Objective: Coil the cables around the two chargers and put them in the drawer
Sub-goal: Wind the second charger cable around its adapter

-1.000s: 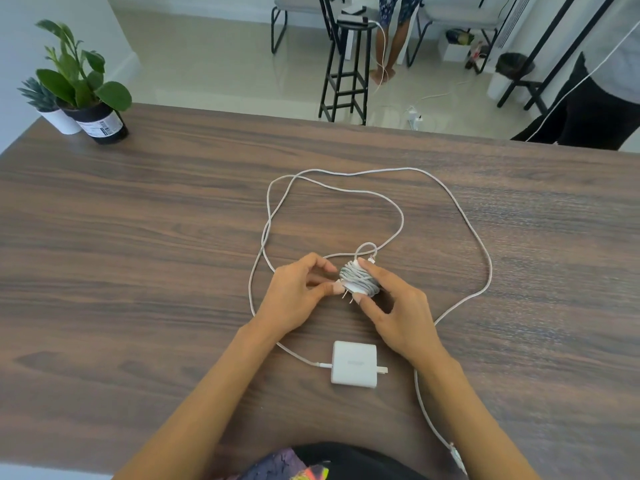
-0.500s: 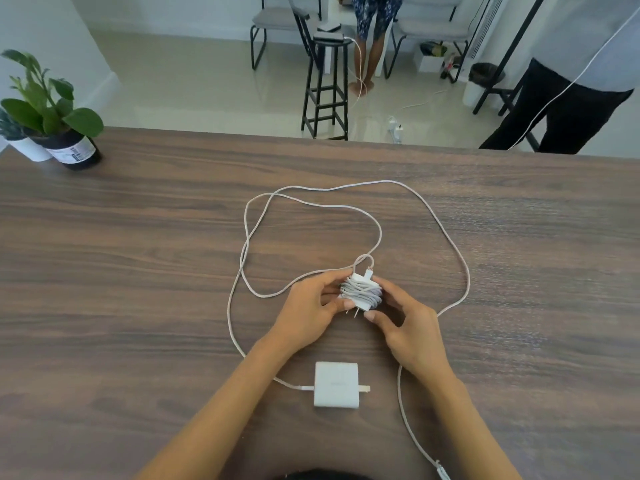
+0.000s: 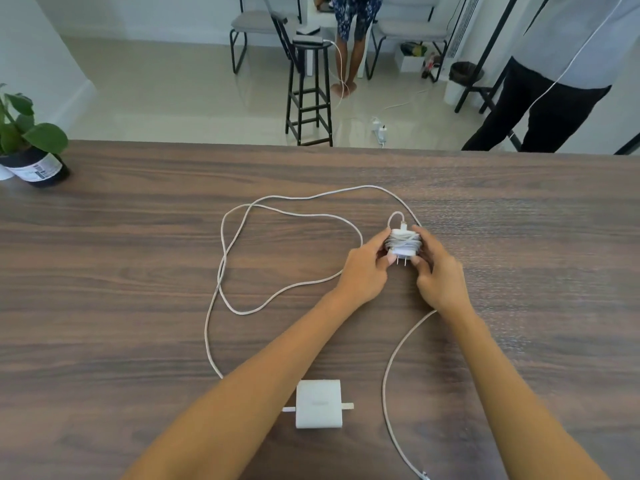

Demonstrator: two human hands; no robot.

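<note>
Both the left hand (image 3: 365, 271) and right hand (image 3: 438, 275) pinch the coiled charger (image 3: 403, 244), mid-tabletop (image 3: 121, 271), nearer its far edge. The second charger (image 3: 318, 404) lies near the near edge, its loose cable (image 3: 221, 271) looping around. A potted plant (image 3: 29, 150) stands at the far-left corner.

Both forearms bare to the frame's near edge, no sleeves in view. Left hand (image 3: 367, 271) and right hand (image 3: 440, 276): no rings, watch, bands or gloves showing.
</note>
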